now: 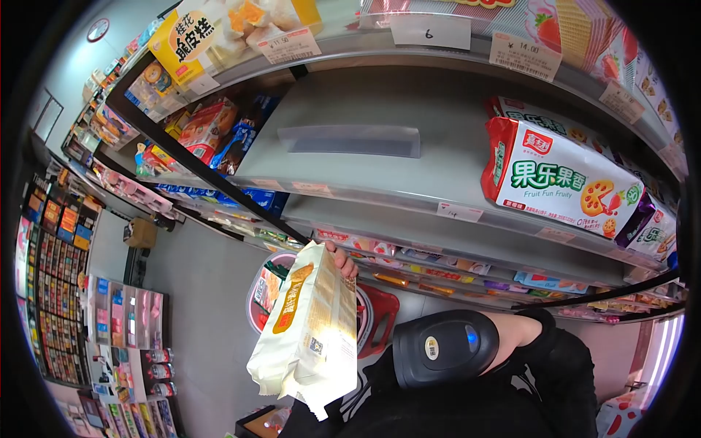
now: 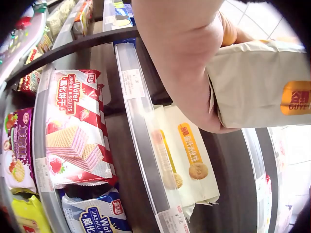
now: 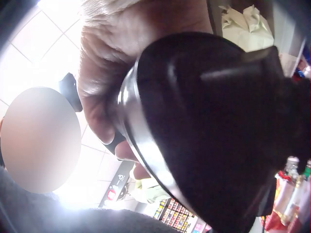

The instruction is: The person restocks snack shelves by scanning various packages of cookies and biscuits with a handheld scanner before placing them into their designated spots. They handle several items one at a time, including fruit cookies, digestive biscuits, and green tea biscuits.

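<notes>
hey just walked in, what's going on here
A person's left grip holds a cream packet in the air beside some shop shelves. Their right grip holds a black device that looks like a barcode scanner. A similar packet lies on a shelf in the left wrist view. Whether anything has been scanned, I can't tell.

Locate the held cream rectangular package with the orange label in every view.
Head: the cream package, low, just left of centre.
Left wrist: the cream package, upper right.
Right wrist: unsure; the pale crumpled wrapper at top right may be it.
Shared landmark, head and left wrist: the bare left hand gripping it.
</notes>
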